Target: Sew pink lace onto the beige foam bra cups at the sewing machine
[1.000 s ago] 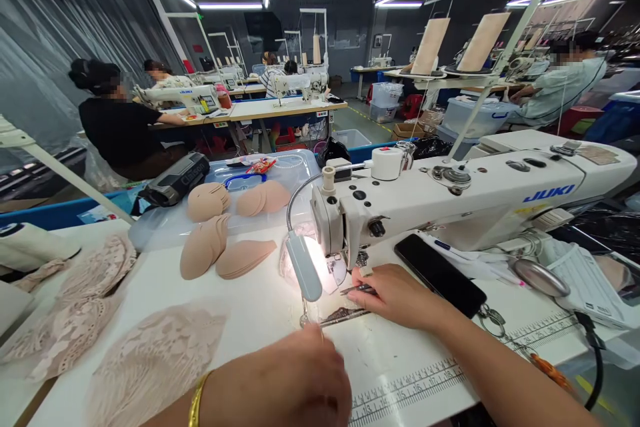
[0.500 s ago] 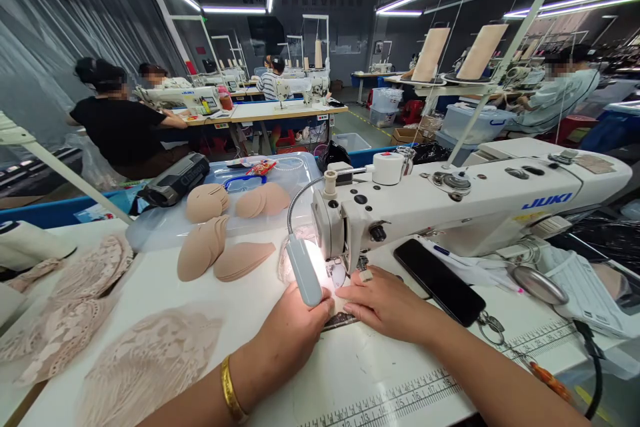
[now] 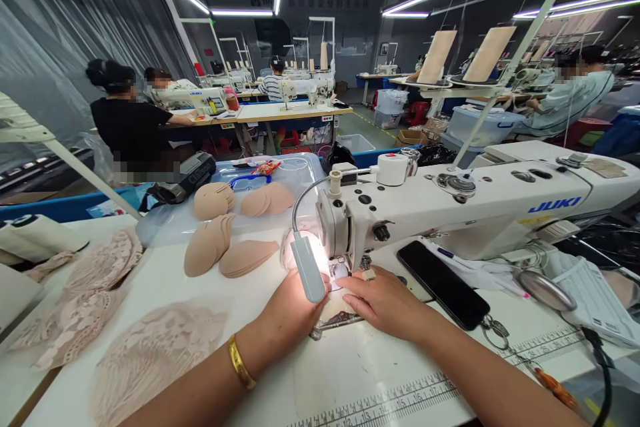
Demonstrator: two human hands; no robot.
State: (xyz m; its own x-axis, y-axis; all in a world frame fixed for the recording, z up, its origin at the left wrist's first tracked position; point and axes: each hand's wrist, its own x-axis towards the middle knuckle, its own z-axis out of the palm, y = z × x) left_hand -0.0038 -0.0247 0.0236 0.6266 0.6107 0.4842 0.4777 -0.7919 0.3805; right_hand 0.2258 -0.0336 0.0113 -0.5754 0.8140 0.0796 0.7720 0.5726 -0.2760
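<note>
Under the needle end of a white sewing machine (image 3: 490, 203), a pale pink lace piece (image 3: 289, 248) lies in bright lamplight. My left hand (image 3: 283, 310) is closed on its near edge, thumb forward; a grey lamp head (image 3: 308, 270) hides most of those fingers. My right hand (image 3: 390, 299) lies low, to the right of the presser foot (image 3: 341, 271). Its index finger and thumb stretch toward the foot with a gap between them, and a ring-like band (image 3: 369, 275) sits on one finger. Whether cloth lies under its fingertips is unclear.
Stacked beige cup pads (image 3: 249, 259) and a lace pile (image 3: 160, 347) lie left of my hands. More lace pieces (image 3: 93, 287) rest farther left. Right of the machine head are a black phone (image 3: 443, 285) and keys (image 3: 495, 332). A printed ruler (image 3: 400, 395) runs along the front.
Both hands have shifted slightly forward, toward the presser foot, uncovering more of the dark-edged plate in front of it. The whole view has moved a little sideways.
</note>
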